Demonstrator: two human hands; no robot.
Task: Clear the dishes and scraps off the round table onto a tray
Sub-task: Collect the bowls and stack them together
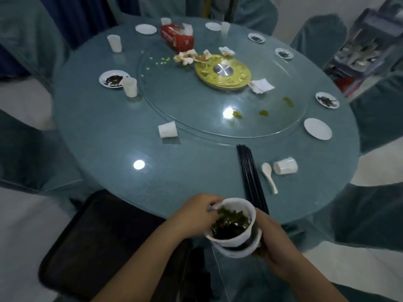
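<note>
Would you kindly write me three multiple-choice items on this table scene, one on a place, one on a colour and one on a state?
1. Where does the bundle of black chopsticks lie? A) on the glass turntable B) on the table, just left of the white spoon C) on the tray
2. What colour is the tissue box? A) red B) blue C) yellow
3. How is the white cup beside the spoon placed? A) upright B) upside down C) on its side
Answers: 1 B, the spoon lies at their right; 2 A, the carton is red; 3 C, it lies flat on the table.
</note>
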